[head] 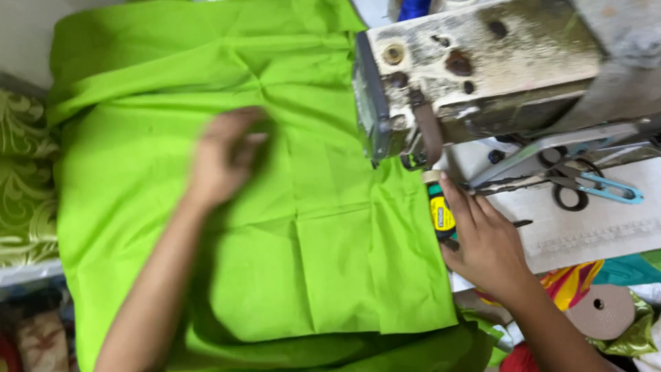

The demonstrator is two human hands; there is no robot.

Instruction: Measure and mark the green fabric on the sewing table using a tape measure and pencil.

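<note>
The bright green cloth (pixel 275 227) was the largest thing in view; it lay spread beneath both hands and ran out past them on every side, folded in broad panels with sharp creases, a plain cotton-like weave with no print. Beyond the right hand stood the worn sewing machine (pixel 475 69), its head scuffed and stained; the cloth's edge reached under it, just ahead of that hand's fingertips. Judging from this, the cloth seemed laid out and lined up at the needle end, while no finished seam could be made out, so most of the stitching looked left to do. The left hand (pixel 224 155) rested flat on the cloth with its fingers loosely spread, blurred, gripping nothing; it only pressed the fabric down. The right hand (pixel 485 241) lay at the cloth's right edge, fingers nearly straight, touching a small yellow and green measuring tape (pixel 441 210) by its index finger; whether it truly held the tape could not be told. To the far side of that hand lay scissors with blue handles (pixel 585 186).
</note>
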